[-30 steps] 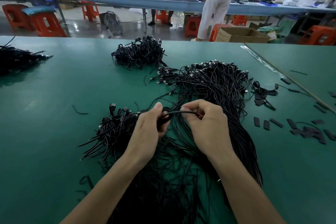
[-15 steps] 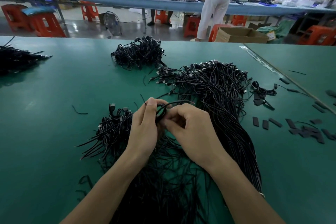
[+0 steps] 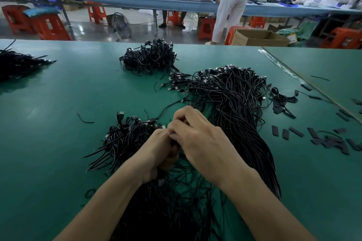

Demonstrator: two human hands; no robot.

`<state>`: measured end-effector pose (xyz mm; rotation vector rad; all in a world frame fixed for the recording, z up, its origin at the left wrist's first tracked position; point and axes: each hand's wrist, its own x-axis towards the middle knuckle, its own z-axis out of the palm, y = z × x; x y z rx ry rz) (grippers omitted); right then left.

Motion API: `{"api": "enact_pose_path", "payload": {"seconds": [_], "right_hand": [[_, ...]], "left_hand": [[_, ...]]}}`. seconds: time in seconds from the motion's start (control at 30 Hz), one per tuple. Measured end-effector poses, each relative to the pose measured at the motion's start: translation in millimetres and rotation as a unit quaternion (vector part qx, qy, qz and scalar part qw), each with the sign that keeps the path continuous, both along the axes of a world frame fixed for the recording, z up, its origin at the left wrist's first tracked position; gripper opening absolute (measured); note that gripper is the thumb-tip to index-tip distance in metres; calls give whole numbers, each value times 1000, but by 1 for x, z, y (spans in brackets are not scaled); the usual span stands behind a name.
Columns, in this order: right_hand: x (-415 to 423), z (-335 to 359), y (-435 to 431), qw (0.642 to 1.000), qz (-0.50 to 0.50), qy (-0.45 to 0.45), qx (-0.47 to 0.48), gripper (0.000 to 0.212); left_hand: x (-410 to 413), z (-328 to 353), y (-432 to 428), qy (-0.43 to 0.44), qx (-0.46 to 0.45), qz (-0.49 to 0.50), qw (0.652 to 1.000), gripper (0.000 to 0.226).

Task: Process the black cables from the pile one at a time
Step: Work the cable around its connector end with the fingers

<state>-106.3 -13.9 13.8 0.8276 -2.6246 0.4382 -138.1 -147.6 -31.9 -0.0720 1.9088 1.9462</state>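
Left hand and right hand met, fingers curled round one black cable, just left of big cable pile on green surface. Smaller bundle lay left of pile.

Left hand, right hand around cable

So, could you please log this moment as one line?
left hand: grips black cable | right hand: grips same cable | pile: beyond hands

The main cable pile lies mid-bench. From it, one cable bundle sits just beside at 9 o'clock, another at 11, a third well apart at 10, and loose strips at 3.
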Motion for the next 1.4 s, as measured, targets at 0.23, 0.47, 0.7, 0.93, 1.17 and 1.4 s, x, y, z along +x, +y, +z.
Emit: {"api": "enact_pose_path", "payload": {"seconds": [0.23,0.47,0.7,0.93,1.17,1.4], "right_hand": [[-11,-1,5,985,-28,-150,-81,12],[-14,-1,17,973,-62,-210,-78,13],[-13,4,17,972,-30,-233,-26,33],[-19,-3,19,960,-66,-270,-27,41],[-16,-5,22,960,-84,-258,-69,16],[-12,-3,12,965,-80,-246,-51,15]], "left_hand": [[4,-6,-3,-53,94,-49,993,61],[7,-7,-5,31,12,-175,984,19],[8,-8,-9,48,-18,-212,976,17],[7,-13,-6,74,-77,-195,975,21],[4,-16,-6,119,-118,-175,970,24],[-2,-18,0,139,-176,-178,958,45]]}}
